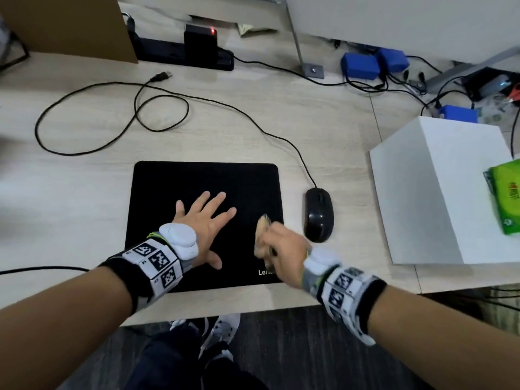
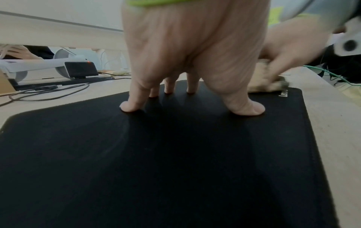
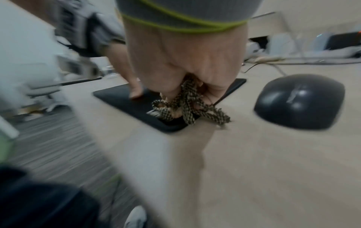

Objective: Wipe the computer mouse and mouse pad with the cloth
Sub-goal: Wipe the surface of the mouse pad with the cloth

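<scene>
Cloth [image 1: 263, 235] sits bunched in the right hand's [image 1: 284, 249] curled fingers at the mouse pad's [image 1: 202, 181] right edge; left hand [image 1: 204, 229] presses it, fingers spread; mouse [image 1: 318, 218] just right.

1. Left hand [image 1: 203, 224] spread flat on the mouse pad [image 1: 225, 178], blocking its middle and near-left part.
2. Bare pad surface open beyond the fingertips, along the far edge.
3. Right hand [image 1: 284, 247] with bunched cloth [image 1: 263, 235] filling the pad's near-right corner.
4. Mouse [image 1: 318, 213] just beside the pad's right edge; only a narrow strip of desk [image 1: 84, 206] between them.
5. White box [image 1: 439, 190] walling off the right.
6. Mouse cable [image 1: 112, 114] looped across the far desk.
</scene>
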